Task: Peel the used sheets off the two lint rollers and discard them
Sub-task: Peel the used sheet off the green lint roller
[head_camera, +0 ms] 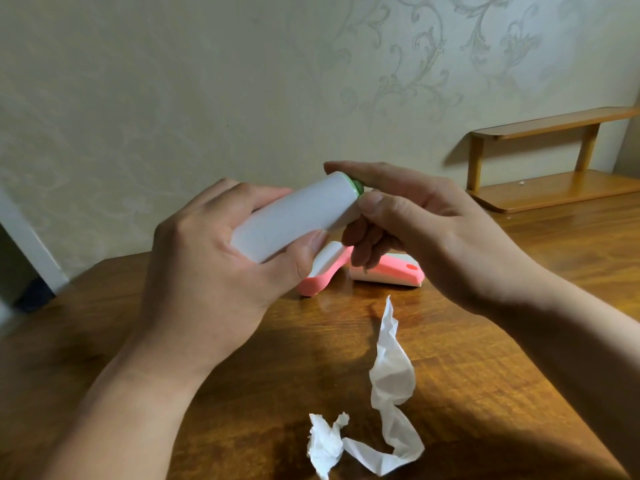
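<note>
My left hand point(214, 271) grips a white lint roller point(294, 213) with a green end cap, held tilted above the wooden table point(502, 358). My right hand point(426, 230) pinches the roller's right end, thumb at the edge of the white sheet and index finger stretched over the cap. Behind and below my hands lies a pink lint roller point(323, 271) with its pink and white cover point(388, 271) beside it. A crumpled, twisted white peeled sheet point(391, 386) lies on the table in front of me, ending in a wad point(325, 445).
A small two-level wooden shelf point(554, 161) stands at the table's back right against the patterned wall. The table's left edge runs diagonally, with a white door frame point(31, 244) beyond it.
</note>
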